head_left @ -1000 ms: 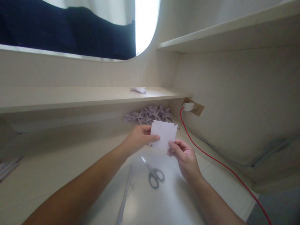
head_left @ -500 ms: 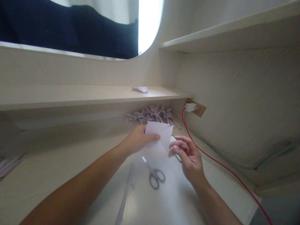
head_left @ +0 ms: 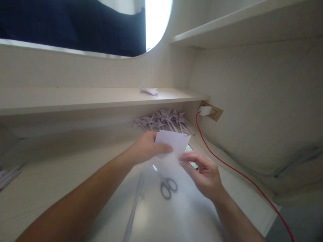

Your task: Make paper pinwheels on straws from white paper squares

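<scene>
A white piece of folded paper (head_left: 174,139) is held up over the desk, its upper edge showing creased points. My left hand (head_left: 151,148) grips it from the left, thumb across the front. My right hand (head_left: 202,171) pinches the paper's lower right corner between thumb and fingertips. Beneath the paper lie scissors (head_left: 168,186) with dark handles, blades pointing away. Left of them rests a long thin white stick (head_left: 133,210). A phone (head_left: 189,148) with a lit screen is partly hidden behind the paper and my right hand.
Several paper pinwheels (head_left: 164,119) on sticks are heaped at the desk's back. Folded paper (head_left: 150,91) sits on the low shelf (head_left: 88,97) above. A red cable (head_left: 234,173) runs from a white plug (head_left: 205,110) along the right wall. More sticks (head_left: 11,176) lie far left.
My right hand has closed from loosely bent fingers beside the paper to a pinch on its corner. The view has tilted down slightly.
</scene>
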Action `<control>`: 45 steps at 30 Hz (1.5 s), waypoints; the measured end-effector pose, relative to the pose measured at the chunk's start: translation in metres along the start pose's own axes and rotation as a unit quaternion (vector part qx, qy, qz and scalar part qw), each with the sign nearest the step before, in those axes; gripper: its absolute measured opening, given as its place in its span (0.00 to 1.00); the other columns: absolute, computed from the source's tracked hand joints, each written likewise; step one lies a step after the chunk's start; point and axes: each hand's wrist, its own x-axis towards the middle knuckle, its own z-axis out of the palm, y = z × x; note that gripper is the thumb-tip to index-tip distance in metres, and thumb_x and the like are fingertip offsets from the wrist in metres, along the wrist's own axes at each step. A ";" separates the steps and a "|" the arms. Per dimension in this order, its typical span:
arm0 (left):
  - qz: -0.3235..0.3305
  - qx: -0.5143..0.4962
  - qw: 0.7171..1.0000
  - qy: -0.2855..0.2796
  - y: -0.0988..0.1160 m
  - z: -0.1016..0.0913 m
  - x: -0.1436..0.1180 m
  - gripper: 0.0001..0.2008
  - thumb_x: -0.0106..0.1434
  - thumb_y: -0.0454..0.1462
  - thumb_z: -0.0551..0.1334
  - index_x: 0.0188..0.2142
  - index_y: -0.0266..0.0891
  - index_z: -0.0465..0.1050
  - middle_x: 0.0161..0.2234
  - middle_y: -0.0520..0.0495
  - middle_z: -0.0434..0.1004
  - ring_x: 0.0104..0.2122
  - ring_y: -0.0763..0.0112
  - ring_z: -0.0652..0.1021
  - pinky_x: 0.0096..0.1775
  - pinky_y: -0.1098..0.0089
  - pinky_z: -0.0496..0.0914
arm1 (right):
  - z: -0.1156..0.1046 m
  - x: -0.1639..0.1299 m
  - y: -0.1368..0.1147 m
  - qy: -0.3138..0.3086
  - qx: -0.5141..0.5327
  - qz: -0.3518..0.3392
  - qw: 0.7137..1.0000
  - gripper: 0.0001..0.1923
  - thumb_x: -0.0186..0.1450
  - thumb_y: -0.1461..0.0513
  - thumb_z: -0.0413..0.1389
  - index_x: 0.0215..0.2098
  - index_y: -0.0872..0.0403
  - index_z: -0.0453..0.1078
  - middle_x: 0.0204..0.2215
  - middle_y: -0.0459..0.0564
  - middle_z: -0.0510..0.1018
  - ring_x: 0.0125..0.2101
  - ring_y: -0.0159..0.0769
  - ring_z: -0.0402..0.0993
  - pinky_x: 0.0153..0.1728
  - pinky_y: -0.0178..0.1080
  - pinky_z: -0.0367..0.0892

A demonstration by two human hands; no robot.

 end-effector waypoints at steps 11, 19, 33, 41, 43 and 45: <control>-0.002 0.032 0.999 0.000 -0.009 0.008 0.001 0.14 0.54 0.43 0.73 0.34 0.33 0.84 0.29 0.44 0.83 0.27 0.69 0.79 0.27 0.72 0.73 | 0.002 -0.004 0.007 0.032 0.025 0.033 0.999 0.04 0.68 0.65 0.65 0.39 0.48 0.81 0.36 0.48 0.85 0.37 0.37 0.81 0.41 0.40 0.73; 0.005 0.071 0.997 0.003 -0.007 0.012 -0.001 0.10 0.55 0.41 0.70 0.30 0.33 0.81 0.25 0.48 0.80 0.23 0.73 0.75 0.26 0.74 0.70 | 0.006 -0.003 0.008 0.032 0.024 0.035 0.999 0.04 0.67 0.65 0.65 0.36 0.49 0.81 0.34 0.47 0.84 0.35 0.36 0.80 0.39 0.39 0.74; -0.010 0.074 0.997 0.030 -0.004 0.017 -0.004 0.08 0.54 0.39 0.68 0.27 0.35 0.79 0.24 0.50 0.78 0.23 0.73 0.74 0.25 0.74 0.66 | 0.008 -0.001 0.008 0.039 0.034 0.065 0.997 0.03 0.66 0.64 0.66 0.36 0.49 0.81 0.34 0.46 0.84 0.34 0.35 0.81 0.40 0.37 0.75; 0.003 0.073 0.997 0.029 -0.006 0.017 -0.004 0.08 0.53 0.39 0.68 0.27 0.35 0.79 0.23 0.51 0.77 0.23 0.72 0.74 0.26 0.73 0.65 | 0.008 -0.001 0.006 0.044 0.034 0.068 0.996 0.03 0.65 0.65 0.66 0.35 0.50 0.81 0.33 0.47 0.85 0.33 0.36 0.81 0.38 0.38 0.77; -0.002 0.077 0.997 0.029 -0.004 0.017 -0.004 0.07 0.53 0.39 0.68 0.26 0.35 0.79 0.23 0.50 0.77 0.23 0.71 0.74 0.26 0.72 0.66 | 0.007 -0.001 0.007 0.044 0.031 0.067 0.996 0.03 0.65 0.65 0.66 0.35 0.50 0.81 0.32 0.48 0.84 0.33 0.37 0.81 0.38 0.38 0.77; 0.000 0.082 0.996 0.033 -0.003 0.017 -0.005 0.07 0.53 0.38 0.69 0.27 0.35 0.80 0.24 0.49 0.78 0.24 0.70 0.75 0.27 0.72 0.66 | 0.007 -0.002 0.008 0.042 0.027 0.064 0.997 0.03 0.65 0.65 0.66 0.34 0.50 0.80 0.32 0.48 0.84 0.33 0.37 0.81 0.38 0.39 0.76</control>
